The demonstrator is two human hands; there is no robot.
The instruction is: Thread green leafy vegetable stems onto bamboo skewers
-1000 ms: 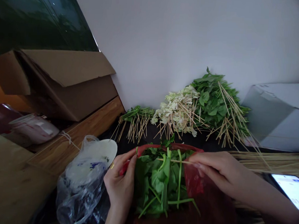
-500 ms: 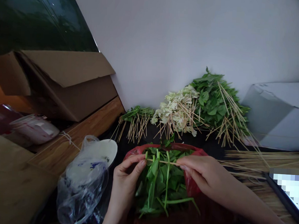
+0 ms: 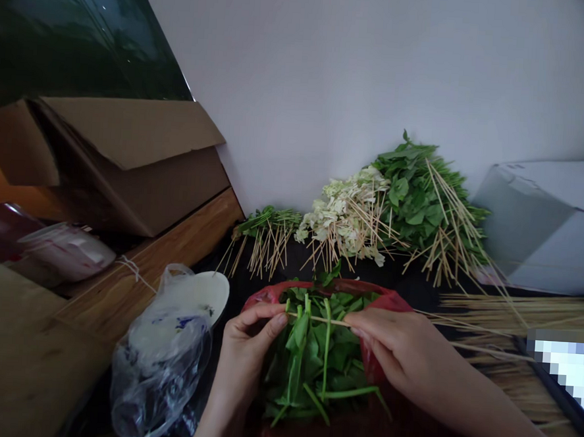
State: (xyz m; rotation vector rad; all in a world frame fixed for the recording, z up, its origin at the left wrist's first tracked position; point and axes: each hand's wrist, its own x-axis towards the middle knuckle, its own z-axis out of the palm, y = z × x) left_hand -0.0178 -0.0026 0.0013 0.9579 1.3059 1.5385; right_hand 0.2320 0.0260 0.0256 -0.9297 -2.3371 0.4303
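In the head view, the right hand (image 3: 393, 337) grips a skewer (image 3: 317, 319) in a closed pinch, level above the red bag (image 3: 390, 300) at the surface's (image 3: 296, 268) near edge. The left hand (image 3: 248, 338), thumb and forefinger together, pinches a stem (image 3: 287, 306) at the skewer's other end; whether the tip has pierced it is hard to tell. More stems hang across the skewer, over greens (image 3: 345, 360) in the bag. Skewered leaves (image 3: 344, 215) line the back edge; loose skewers (image 3: 504, 309) lie toward the right edge, near the phone (image 3: 562, 373).
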